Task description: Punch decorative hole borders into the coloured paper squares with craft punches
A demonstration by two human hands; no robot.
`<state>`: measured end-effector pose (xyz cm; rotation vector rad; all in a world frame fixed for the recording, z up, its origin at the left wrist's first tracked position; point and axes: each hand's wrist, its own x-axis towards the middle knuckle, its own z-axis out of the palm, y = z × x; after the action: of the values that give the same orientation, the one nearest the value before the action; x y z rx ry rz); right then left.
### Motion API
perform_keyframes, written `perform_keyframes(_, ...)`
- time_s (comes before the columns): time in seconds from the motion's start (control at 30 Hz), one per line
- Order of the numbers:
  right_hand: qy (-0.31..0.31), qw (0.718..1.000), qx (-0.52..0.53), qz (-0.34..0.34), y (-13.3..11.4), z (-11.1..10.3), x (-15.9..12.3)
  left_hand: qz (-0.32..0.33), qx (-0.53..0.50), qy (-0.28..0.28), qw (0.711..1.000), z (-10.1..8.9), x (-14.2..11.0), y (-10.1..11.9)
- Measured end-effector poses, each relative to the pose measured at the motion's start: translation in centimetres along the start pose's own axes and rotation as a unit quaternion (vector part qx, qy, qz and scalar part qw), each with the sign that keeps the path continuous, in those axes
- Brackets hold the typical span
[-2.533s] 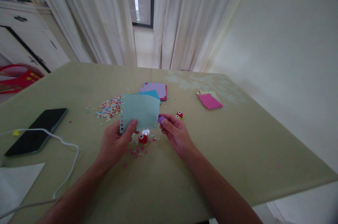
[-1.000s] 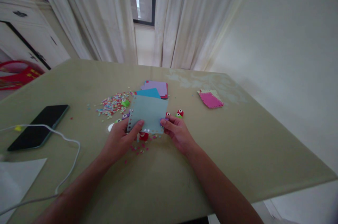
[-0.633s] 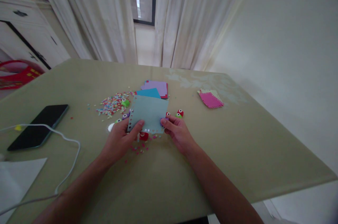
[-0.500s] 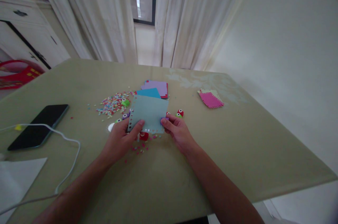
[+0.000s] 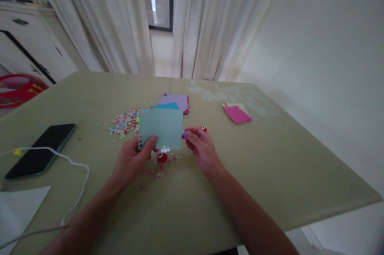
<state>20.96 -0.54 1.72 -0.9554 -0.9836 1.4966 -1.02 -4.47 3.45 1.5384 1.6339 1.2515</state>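
My left hand [image 5: 135, 157] is closed on the lower left of a pale blue square paper [image 5: 163, 125], thumb on top. Small punched holes run along the paper's left edge. In the fingers of my right hand [image 5: 202, 149] is a small purple paper punch [image 5: 185, 135], at the paper's right edge; whether the paper sits in its slot I cannot tell. A red paper punch with an eye [image 5: 162, 157] lies just below the paper, and another red punch [image 5: 204, 129] shows behind my right hand. Pink paper bits [image 5: 156, 173] are scattered in front.
Colourful punched bits [image 5: 126, 122] are heaped left of the paper. Behind it lie purple sheets [image 5: 177, 101] and a blue sheet [image 5: 166, 105]. Pink scalloped paper [image 5: 238, 114] is at the right. A dark tablet [image 5: 42, 149], a white cable [image 5: 85, 183] and a white sheet [image 5: 24, 207] occupy the left.
The paper has moved a little left and sits more level, its right edge closer to upright. The purple punch has stayed near that edge in my right hand. The view has shifted slightly.
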Motion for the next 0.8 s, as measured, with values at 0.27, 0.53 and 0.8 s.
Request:
perform_keyframes(0.27,-0.033,0.82,-0.53,-0.214,0.6,-0.7,-0.2,-0.01,-0.011,0.073,0.997,-0.5,0.2,-0.3)
perform_keyframes(0.53,-0.081,0.68,-0.69,-0.234,1.3,-0.8,0.0,-0.019,-0.04,0.089,0.995,-0.6,0.1,0.2)
perform_keyframes(0.8,-0.109,0.709,-0.633,-0.291,2.3,2.3,-2.1,-0.012,-0.058,0.106,0.993,-0.5,0.1,0.2)
